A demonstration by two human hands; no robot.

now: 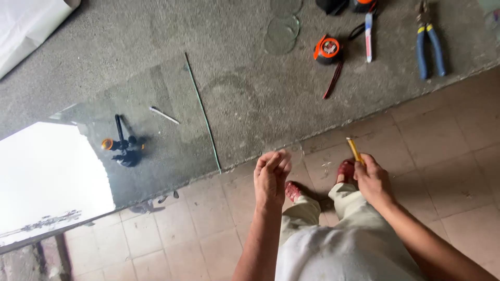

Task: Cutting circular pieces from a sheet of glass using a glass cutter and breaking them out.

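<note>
My left hand (270,176) hangs over the edge of the grey table (245,93), fingers pinched together, with nothing visible in it. My right hand (372,179) is closed on a thin yellow tool (354,149) that points up toward the table edge. A sheet of clear glass (156,135) lies flat on the table to the left of my hands, its right edge showing green. On the glass sit a black and orange suction-type tool (122,145) and a small white stick (164,115).
At the back of the table lie round glass discs (281,32), an orange tape measure (327,50), a white and blue marker (369,30) and blue-handled pliers (430,41). White sheet (26,23) at top left. Tiled floor (442,156) and my feet in red sandals below.
</note>
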